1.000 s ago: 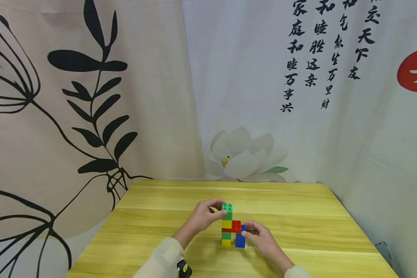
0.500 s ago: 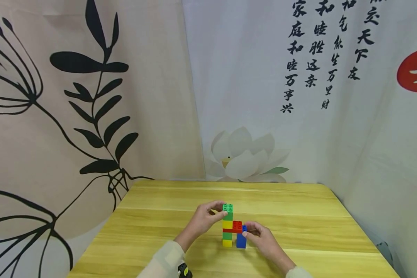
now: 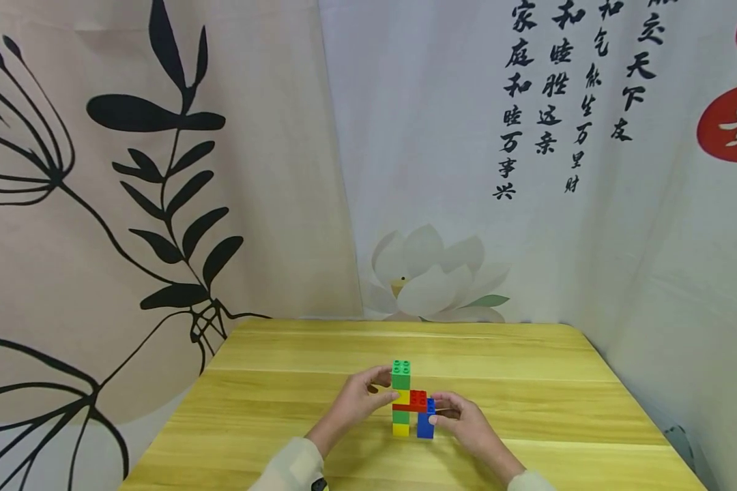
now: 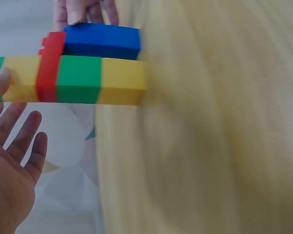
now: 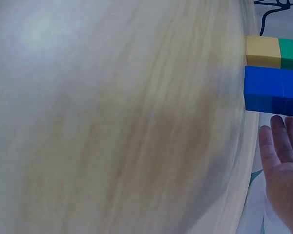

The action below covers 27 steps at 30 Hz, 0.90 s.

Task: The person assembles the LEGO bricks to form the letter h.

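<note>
A structure of toy building bricks stands upright over the table between the hands. Its left column has a studded green top [image 3: 401,375], then yellow, red, green and a yellow bottom brick [image 4: 123,81]. The red brick [image 3: 418,399] juts right to blue bricks [image 3: 426,427] forming a second, shorter column. My left hand [image 3: 353,404] pinches the left column, thumb on the upper yellow brick and fingertips behind the green top. On the other side, my right hand [image 3: 469,424] pinches the blue bricks between thumb and fingers. In the right wrist view, its lower fingers [image 5: 283,136] extend loosely beside the blue.
The wooden table [image 3: 270,382] has rounded far corners. Behind it hangs a curtain [image 3: 295,170] printed with dark plants, a pale lotus and black characters. A dark band [image 3: 320,485] shows at the left sleeve.
The left hand has slid down the column, its thumb going from the green top to the upper yellow brick. The right thumb has shifted slightly lower on the blue. The structure stays nearly in place.
</note>
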{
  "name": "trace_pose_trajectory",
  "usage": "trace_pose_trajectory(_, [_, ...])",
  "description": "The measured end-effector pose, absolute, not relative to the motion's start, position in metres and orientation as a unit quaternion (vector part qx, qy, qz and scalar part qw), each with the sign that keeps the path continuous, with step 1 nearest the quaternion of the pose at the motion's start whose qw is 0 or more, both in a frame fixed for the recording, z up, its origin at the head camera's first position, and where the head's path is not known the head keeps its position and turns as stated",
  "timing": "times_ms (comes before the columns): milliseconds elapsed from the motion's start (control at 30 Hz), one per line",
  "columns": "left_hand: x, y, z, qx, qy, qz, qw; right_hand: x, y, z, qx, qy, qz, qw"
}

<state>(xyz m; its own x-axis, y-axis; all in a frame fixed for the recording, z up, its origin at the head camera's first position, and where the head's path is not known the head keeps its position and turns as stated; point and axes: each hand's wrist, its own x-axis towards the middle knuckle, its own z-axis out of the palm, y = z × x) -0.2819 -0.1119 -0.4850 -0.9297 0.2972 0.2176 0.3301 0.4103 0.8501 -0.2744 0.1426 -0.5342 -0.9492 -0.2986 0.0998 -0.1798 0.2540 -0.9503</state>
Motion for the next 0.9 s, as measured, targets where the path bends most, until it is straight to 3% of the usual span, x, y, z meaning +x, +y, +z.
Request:
trace_pose_trajectory(400, [-0.274, -0.109, -0.514, -0.164, -0.829, -0.534, 0.041, -0.274, 0.14, -0.54, -0.153, 0.782, -0.603, 0.041])
trace_pose_trajectory(900, [-0.278, -0.108, -0.515, -0.154, -0.822, -0.545, 0.055, -0.274, 0.136, -0.539, -0.138, 0.803, -0.579, 0.032])
